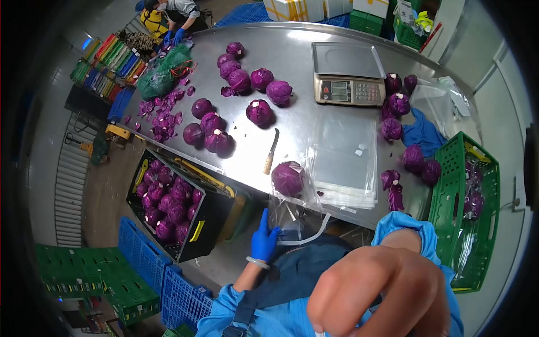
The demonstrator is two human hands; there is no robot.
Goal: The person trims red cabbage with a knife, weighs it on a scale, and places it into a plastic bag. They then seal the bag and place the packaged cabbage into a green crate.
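Note:
My left hand point(264, 236), in a blue glove, is beside a clear plastic bag point(286, 213) at the table's front edge, its index finger stretched out and thumb apart. A red cabbage point(288, 178) sits at the bag's upper part, on the table edge. My bare right hand point(379, 289) is raised very close to the camera with its fingers curled in; what they hold, if anything, is hidden. Behind the cabbage lies a curved knife point(272, 151) with a wooden handle. To its right is a stack of flat clear bags point(343, 160).
A digital scale point(349, 74) stands on the metal table point(247, 160), among several red cabbages point(260, 113). Trimmed leaves point(164, 121) and a green net point(165, 73) are at left. A black crate point(210, 224) holds cabbages; a green crate point(449, 168) is at right. Another person point(182, 14) works far left.

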